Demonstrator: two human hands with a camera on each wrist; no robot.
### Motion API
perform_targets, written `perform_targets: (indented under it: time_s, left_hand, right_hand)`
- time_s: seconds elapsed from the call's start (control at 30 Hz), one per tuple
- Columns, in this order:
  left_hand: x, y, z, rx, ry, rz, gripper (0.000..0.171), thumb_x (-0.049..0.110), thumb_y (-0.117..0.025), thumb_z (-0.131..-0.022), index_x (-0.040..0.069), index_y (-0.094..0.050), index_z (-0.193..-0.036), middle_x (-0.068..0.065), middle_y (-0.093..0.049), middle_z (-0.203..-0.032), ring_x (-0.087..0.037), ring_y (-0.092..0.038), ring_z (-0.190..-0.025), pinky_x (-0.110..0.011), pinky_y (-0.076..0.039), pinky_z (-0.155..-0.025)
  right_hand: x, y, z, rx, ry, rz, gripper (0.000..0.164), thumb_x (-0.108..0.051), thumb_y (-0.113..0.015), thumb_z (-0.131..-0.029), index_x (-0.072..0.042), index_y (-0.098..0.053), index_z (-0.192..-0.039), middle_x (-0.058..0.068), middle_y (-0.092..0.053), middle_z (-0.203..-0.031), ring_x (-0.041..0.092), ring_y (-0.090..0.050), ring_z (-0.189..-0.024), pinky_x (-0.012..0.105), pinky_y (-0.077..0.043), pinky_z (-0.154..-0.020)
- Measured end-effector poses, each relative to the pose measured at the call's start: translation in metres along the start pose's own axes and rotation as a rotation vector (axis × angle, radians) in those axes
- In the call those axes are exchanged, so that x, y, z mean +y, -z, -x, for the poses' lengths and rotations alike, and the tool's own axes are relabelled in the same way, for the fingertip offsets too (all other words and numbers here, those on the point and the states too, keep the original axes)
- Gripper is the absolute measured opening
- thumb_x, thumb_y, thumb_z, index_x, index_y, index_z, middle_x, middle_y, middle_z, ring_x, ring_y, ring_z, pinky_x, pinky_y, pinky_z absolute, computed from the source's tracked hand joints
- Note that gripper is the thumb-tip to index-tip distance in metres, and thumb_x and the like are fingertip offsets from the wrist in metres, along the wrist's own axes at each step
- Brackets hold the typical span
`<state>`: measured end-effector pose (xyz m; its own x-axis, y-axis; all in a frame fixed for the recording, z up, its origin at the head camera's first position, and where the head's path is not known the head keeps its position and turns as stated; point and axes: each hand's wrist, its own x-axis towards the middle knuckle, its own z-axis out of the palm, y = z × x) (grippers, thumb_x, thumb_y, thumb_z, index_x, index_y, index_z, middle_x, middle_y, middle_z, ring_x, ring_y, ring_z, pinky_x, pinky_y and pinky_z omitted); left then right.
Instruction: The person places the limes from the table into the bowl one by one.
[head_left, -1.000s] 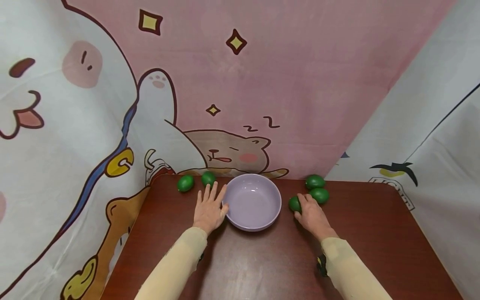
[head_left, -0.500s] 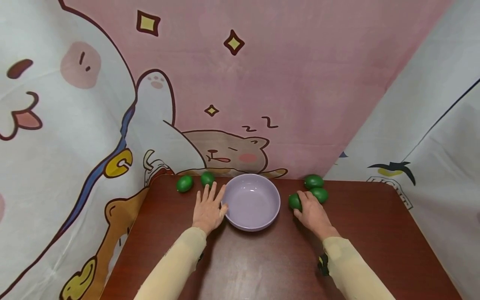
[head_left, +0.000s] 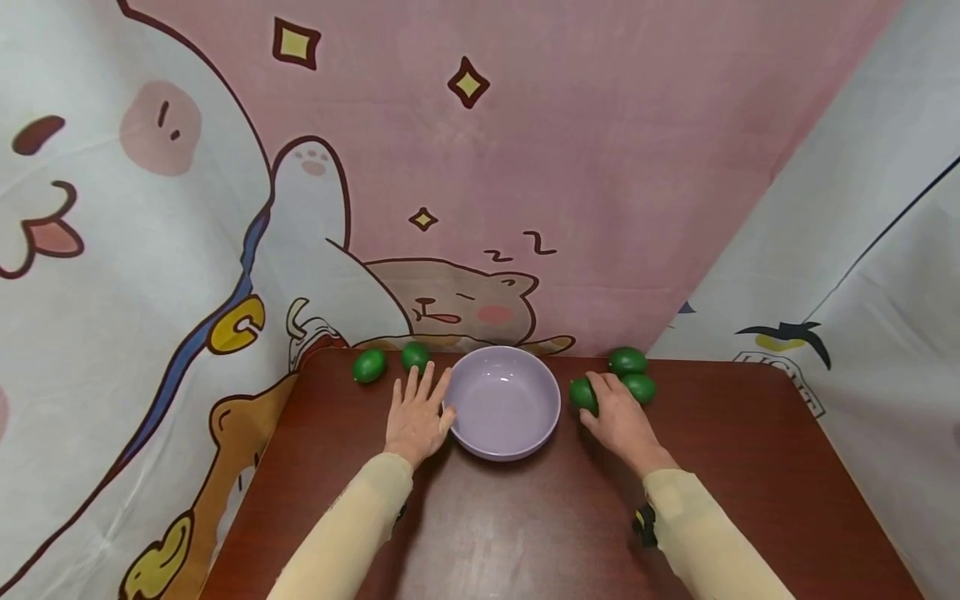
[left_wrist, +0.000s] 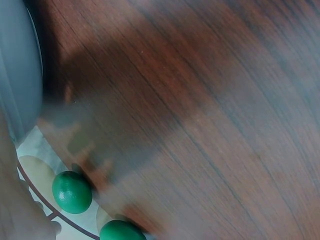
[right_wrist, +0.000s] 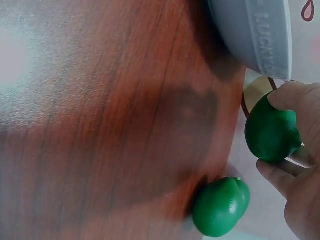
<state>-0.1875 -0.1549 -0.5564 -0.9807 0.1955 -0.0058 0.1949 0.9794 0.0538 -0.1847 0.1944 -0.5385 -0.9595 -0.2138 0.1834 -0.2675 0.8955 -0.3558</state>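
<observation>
My right hand (head_left: 619,417) grips a green lime (head_left: 583,396) between thumb and fingers, just right of a round lavender bowl (head_left: 504,404). In the right wrist view the held lime (right_wrist: 267,132) shows between thumb and fingertips, near the bowl's outer wall (right_wrist: 257,37), which bears raised letters. My left hand (head_left: 416,423) is spread flat at the bowl's left side, its thumb right at the rim. Nothing is in its grasp. Inside the bowl only the bare glazed surface shows. Behind my right hand lie two more limes, one (head_left: 628,361) at the back and one (head_left: 640,388) partly covered by my fingers.
Two limes, one (head_left: 370,366) further left and one (head_left: 416,357) beyond my left fingertips, lie near the back edge of the brown wooden table (head_left: 502,533). A printed cartoon cloth (head_left: 600,167) hangs directly behind the table and along both sides.
My right hand has shifted slightly left and away from me with the lime, nearer the bowl and apart from the other limes. The left hand and bowl stay in place.
</observation>
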Motion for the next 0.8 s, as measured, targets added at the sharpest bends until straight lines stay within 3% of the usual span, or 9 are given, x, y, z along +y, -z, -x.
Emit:
perform_targets:
  time_s: [0.57, 0.8]
  left_hand:
    - [0.0, 0.0, -0.001, -0.002, -0.013, -0.009, 0.065, 0.05, -0.032, -0.099, 0.028, -0.015, -0.157, -0.008, -0.014, -0.163, -0.035, -0.01, -0.149, -0.056, -0.011, -0.117]
    - [0.0, 0.001, -0.001, -0.007, -0.016, -0.013, 0.065, 0.051, -0.031, -0.099, 0.029, -0.014, -0.157, -0.006, -0.01, -0.163, -0.035, -0.009, -0.149, -0.056, -0.01, -0.117]
  right_hand:
    - [-0.012, 0.01, -0.01, 0.056, 0.043, -0.006, 0.066, -0.018, -0.075, -0.08, 0.002, -0.048, -0.137, 0.023, -0.053, -0.126, 0.039, -0.051, -0.118, 0.056, -0.045, -0.096]
    - [-0.02, 0.012, -0.011, 0.057, 0.054, -0.023, 0.066, -0.018, -0.074, -0.08, 0.001, -0.048, -0.137, 0.022, -0.052, -0.127, 0.041, -0.05, -0.12, 0.056, -0.044, -0.097]
